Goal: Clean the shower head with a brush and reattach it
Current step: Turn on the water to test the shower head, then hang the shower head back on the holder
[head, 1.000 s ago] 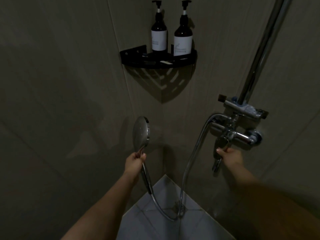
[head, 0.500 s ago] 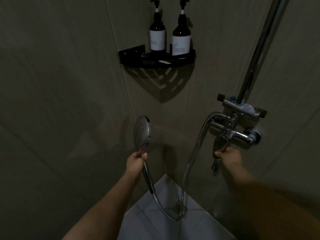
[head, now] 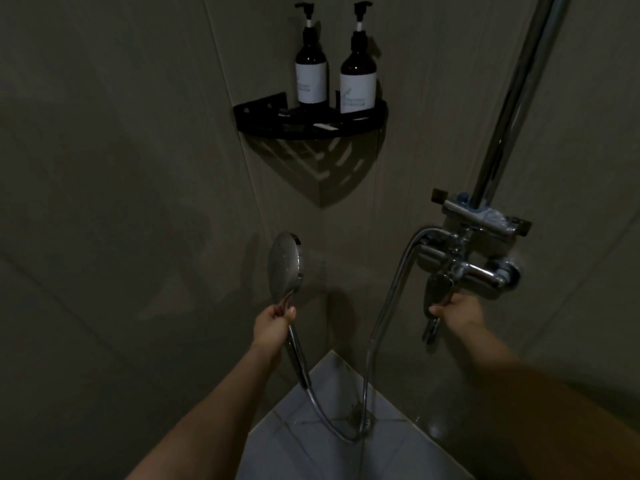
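The left hand [head: 273,325] grips the shower head [head: 284,268] by its handle just below the disc, upright near the far corner, left of the mixer. The right hand [head: 457,311] curls round the mixer lever [head: 437,289]. The chrome is probably rigid, light and slippery, and the hose [head: 384,313] may tug, so the handle looks the safest hold.

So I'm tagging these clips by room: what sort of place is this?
A shower stall, most likely in a home bathroom: a shower head on a hose, a chrome mixer tap on the tiled wall, and pump bottles on a corner shelf.
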Available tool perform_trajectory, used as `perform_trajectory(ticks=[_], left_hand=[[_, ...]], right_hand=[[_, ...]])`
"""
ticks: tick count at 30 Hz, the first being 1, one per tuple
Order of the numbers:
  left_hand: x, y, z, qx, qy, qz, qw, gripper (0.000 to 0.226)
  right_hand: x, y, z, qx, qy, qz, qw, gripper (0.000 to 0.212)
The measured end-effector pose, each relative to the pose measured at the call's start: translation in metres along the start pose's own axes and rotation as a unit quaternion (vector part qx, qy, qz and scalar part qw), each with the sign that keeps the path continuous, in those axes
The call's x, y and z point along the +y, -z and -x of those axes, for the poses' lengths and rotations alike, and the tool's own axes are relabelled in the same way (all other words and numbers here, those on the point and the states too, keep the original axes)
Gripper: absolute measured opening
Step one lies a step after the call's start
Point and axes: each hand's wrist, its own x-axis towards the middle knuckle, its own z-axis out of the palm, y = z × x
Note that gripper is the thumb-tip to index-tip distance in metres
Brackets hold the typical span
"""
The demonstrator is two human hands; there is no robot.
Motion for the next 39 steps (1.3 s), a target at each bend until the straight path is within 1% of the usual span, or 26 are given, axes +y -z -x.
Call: perform_trajectory(ticks=[7,11,16,18,20,21,23,25,26,27,29,30,32,33,34,35,36,37,39], left_hand=[[0.001,-0.008,0.003,-0.003,0.0,0.014,1.0,0.019],[0.003,-0.012,0.004,-0.003,-0.002,0.006,1.0,0.019],[0.006,-0.015,0.008,-0.003,-0.003,0.01,1.0,0.017],[0.007,-0.016,0.01,-0.004,-0.005,0.015,1.0,0.018],[0.011,-0.017,0.012,-0.007,-0.009,0.022,1.0,0.02],[0.013,-0.018,0.013,-0.008,-0.012,0.019,1.0,0.021],[0.018,-0.021,0.015,-0.013,-0.019,0.006,1.0,0.021],[0.025,-0.025,0.019,-0.022,-0.031,-0.011,0.999,0.019],[0.03,-0.028,0.021,-0.025,-0.038,-0.02,0.999,0.019],[0.035,-0.032,0.023,-0.026,-0.049,-0.027,0.998,0.021],[0.044,-0.039,0.029,-0.025,-0.075,-0.048,0.996,0.029],[0.048,-0.043,0.033,-0.024,-0.087,-0.065,0.994,0.032],[0.055,-0.049,0.04,-0.027,-0.104,-0.083,0.991,0.035],[0.058,-0.051,0.043,-0.031,-0.108,-0.079,0.99,0.035],[0.061,-0.053,0.046,-0.037,-0.11,-0.074,0.991,0.035],[0.063,-0.055,0.049,-0.044,-0.112,-0.07,0.99,0.034],[0.067,-0.055,0.053,-0.049,-0.117,-0.07,0.99,0.034],[0.071,-0.056,0.057,-0.056,-0.123,-0.072,0.988,0.034],[0.076,-0.056,0.065,-0.069,-0.135,-0.078,0.985,0.034]], right_hand=[[-0.003,0.002,0.002,-0.003,-0.013,-0.004,1.0,0.027],[-0.002,-0.002,0.002,0.028,-0.027,-0.01,0.999,0.027],[-0.006,-0.005,0.008,0.041,-0.06,-0.017,0.997,0.029],[-0.004,-0.009,0.008,0.025,-0.111,-0.02,0.993,0.032],[0.004,-0.014,0.007,0.0,-0.184,-0.071,0.98,0.035],[0.005,-0.018,0.01,-0.022,-0.213,-0.096,0.972,0.039],[-0.009,-0.025,0.031,-0.111,-0.235,-0.122,0.958,0.041],[-0.046,-0.033,0.051,-0.181,-0.19,-0.128,0.956,0.045],[-0.069,-0.035,0.058,-0.201,-0.15,-0.151,0.956,0.044],[-0.093,-0.037,0.065,-0.202,-0.102,-0.192,0.955,0.04],[-0.139,-0.039,0.077,-0.17,0.007,-0.245,0.954,0.03],[-0.157,-0.036,0.085,-0.143,0.069,-0.238,0.958,0.027],[-0.181,-0.031,0.102,-0.083,0.185,-0.164,0.965,0.03],[-0.187,-0.029,0.108,-0.062,0.222,-0.103,0.968,0.04],[-0.189,-0.028,0.112,-0.044,0.24,-0.051,0.969,0.051],[-0.189,-0.027,0.114,-0.026,0.243,-0.019,0.97,0.057],[-0.188,-0.025,0.117,-0.003,0.245,-0.004,0.969,0.056],[-0.186,-0.023,0.12,0.023,0.249,-0.005,0.968,0.049],[-0.184,-0.011,0.123,0.072,0.25,-0.025,0.965,0.029]])
